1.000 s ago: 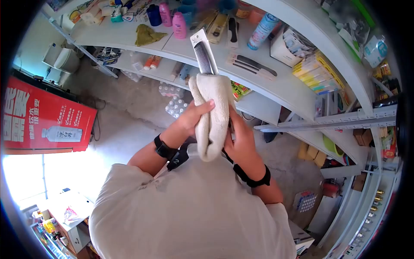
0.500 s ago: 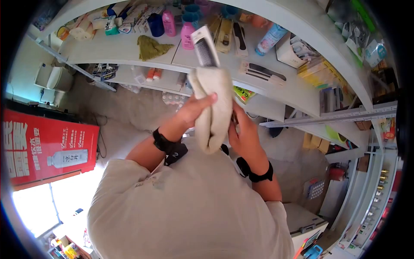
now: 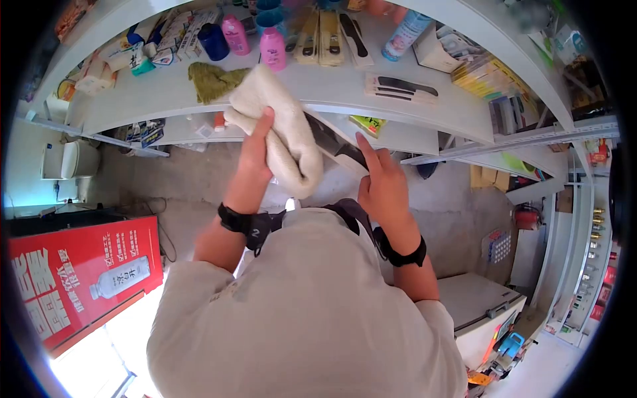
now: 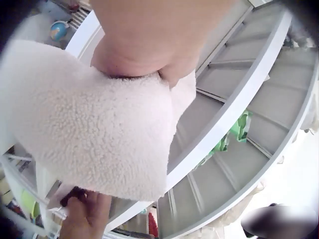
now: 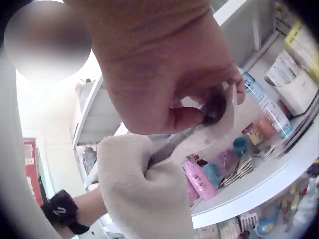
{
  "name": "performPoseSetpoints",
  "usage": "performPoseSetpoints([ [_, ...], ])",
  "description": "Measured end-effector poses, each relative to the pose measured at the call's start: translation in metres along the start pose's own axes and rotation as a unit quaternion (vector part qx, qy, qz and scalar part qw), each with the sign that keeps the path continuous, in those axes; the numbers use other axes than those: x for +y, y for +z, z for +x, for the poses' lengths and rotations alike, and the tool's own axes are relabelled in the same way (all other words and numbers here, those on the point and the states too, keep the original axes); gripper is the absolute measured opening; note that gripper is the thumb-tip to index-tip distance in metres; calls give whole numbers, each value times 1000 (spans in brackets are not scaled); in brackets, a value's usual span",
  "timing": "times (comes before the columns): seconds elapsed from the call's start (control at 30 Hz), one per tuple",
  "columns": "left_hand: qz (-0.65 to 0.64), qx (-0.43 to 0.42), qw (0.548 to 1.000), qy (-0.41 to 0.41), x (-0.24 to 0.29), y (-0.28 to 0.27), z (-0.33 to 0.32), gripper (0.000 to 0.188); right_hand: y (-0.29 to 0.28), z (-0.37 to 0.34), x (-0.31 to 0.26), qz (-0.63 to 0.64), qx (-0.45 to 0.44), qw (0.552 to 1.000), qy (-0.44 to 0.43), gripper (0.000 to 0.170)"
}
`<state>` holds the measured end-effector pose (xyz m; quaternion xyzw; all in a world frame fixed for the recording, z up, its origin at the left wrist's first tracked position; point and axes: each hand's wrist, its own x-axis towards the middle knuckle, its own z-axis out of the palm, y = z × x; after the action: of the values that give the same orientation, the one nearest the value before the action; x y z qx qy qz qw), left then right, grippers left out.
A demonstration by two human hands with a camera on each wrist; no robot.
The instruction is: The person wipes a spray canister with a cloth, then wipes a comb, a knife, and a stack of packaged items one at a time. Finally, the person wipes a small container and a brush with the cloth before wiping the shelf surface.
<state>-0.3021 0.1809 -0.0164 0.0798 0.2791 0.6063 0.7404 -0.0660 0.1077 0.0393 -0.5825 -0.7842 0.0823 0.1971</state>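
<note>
Head view: left hand (image 3: 255, 149) grips a folded cream terry towel (image 3: 282, 126), thumb laid over its face, the other fingers hidden behind the cloth. Right hand (image 3: 386, 189) pinches the end of a long black comb in flat pale packaging (image 3: 325, 138), index finger stretched forward; right wrist view shows thumb and fingers about its dark handle, the far end running into the towel's fold. Towel and comb are both held up in front of the white shelf (image 3: 332, 83), between the two hands; any print on the comb's packaging too small to read

Writing: black device (image 3: 257, 233) at left wrist bears a white "2". Red panel (image 3: 41, 262) at far left carries large white Chinese characters, tilted and partly cut off, plus a printed clear bottle (image 3: 121, 277) labelled 凉白开; smaller ticked lines beside it not legible

On the shelf: two pink plastic bottles, the nearer one (image 3: 273, 50) with a pale label, words unclear; blue-and-pink spray can (image 3: 406, 36), lettering too small; olive-green crumpled cloth (image 3: 215, 81) just beside the towel; black-handled item in clear packaging (image 3: 401, 87), no readable brand. Lower down, bright green-and-yellow packet (image 3: 368, 125), dark characters blurred
</note>
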Motion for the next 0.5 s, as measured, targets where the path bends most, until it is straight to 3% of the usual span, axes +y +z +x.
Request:
performPoseSetpoints([
  [0.1, 32, 31, 999, 20, -13, 2, 0, 45, -6, 8, -2, -75, -52, 996, 24, 63],
  [0.2, 47, 62, 995, 64, -18, 0, 3, 45, 2, 16, 28, -79, -99, 992, -7, 66],
  [0.33, 0, 99, 992, 84, 15, -27, 1, 44, 13, 37, 113, -108, -87, 989, -55, 64],
  [0.43, -11, 61, 988, 139, 25, -40, -9, 47, 10, 70, 185, -139, -60, 985, -87, 60],
  [0.5, 1, 93, 981, 170, 18, -32, -18, 47, 3, 98, 224, -156, -96, 980, -74, 64],
])
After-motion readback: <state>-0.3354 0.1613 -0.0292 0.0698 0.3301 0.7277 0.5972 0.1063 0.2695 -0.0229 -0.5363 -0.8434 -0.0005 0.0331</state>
